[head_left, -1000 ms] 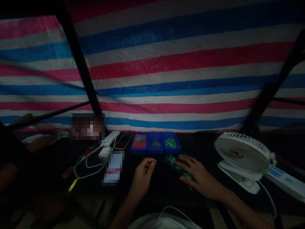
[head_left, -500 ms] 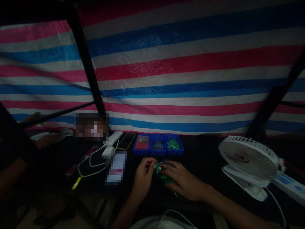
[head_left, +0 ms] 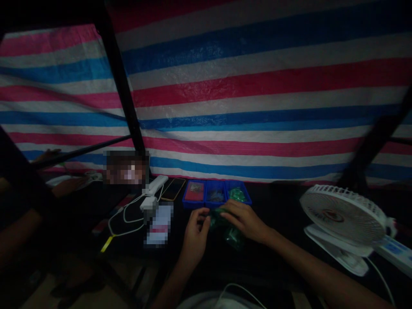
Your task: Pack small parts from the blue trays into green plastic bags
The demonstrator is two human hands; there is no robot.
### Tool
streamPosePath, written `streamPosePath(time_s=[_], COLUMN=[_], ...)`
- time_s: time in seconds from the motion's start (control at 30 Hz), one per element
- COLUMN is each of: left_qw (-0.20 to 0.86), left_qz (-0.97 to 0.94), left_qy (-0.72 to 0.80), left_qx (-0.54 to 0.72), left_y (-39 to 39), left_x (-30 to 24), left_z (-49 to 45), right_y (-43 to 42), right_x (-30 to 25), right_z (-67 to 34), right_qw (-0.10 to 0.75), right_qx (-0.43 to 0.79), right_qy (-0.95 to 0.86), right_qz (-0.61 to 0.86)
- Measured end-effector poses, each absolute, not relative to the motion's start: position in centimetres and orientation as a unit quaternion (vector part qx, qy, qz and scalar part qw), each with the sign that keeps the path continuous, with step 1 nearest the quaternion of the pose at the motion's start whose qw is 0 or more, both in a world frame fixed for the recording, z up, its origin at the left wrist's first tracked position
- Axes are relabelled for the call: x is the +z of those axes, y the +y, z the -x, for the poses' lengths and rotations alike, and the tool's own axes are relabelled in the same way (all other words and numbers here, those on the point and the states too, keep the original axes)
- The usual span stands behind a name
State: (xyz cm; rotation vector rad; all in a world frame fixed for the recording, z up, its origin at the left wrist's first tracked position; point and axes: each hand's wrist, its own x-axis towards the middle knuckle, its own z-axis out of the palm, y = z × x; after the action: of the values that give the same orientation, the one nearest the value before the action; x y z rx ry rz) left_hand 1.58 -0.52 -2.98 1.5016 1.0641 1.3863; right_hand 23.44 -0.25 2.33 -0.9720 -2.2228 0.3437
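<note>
A shiny green plastic bag [head_left: 234,237] is between my hands above the dark table, its lower part drooping below my right hand. My left hand [head_left: 195,234] is closed at the bag's left end, thumb and fingers pinched together. Over the bag's upper edge curls my right hand [head_left: 246,219], its fingers gripping the plastic. Just beyond are three blue trays. The left tray [head_left: 192,205] holds a red piece with small greyish bits on it. Small dark bits lie in the middle tray [head_left: 214,205], and green pieces in the right tray [head_left: 249,201]. The bag's contents cannot be made out.
A white clip fan [head_left: 343,219] stands at the right beside a white power strip [head_left: 394,253]. Left of the trays lie a phone [head_left: 174,189], a white charger with cables [head_left: 149,203] and a blurred-out sheet [head_left: 159,225]. Another person's arm [head_left: 22,231] is at far left.
My right hand has risen and moved toward the trays, from lying flat over the green bag to gripping its upper edge. More of the bag's lower part shows. My left hand stays nearly put.
</note>
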Motion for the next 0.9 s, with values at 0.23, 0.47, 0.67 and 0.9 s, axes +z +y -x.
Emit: streamPosePath(time_s=[0.23, 0.47, 0.67, 0.9], left_qw=[0.454, 0.46, 0.469, 0.466], left_qz=[-0.622, -0.614, -0.605, -0.599], left_qy=[0.39, 0.39, 0.388, 0.391], left_qx=[0.504, 0.509, 0.513, 0.52], left_y=[-0.8, -0.9, -0.9, -1.1], left_x=[-2.5, -2.6, -2.7, -2.3], left_z=[-1.8, -1.8, -1.8, -1.8], right_y=[0.9, 0.7, 1.0, 1.1], right_x=[-0.1, 0.5, -0.2, -0.7], right_z=[-20.9, -20.2, -21.0, -21.6], right_qw=[0.456, 0.455, 0.461, 0.498], right_qx=[0.294, 0.291, 0.314, 0.314], right_qy=[-0.727, -0.743, -0.731, -0.697], right_qz=[0.42, 0.397, 0.393, 0.41])
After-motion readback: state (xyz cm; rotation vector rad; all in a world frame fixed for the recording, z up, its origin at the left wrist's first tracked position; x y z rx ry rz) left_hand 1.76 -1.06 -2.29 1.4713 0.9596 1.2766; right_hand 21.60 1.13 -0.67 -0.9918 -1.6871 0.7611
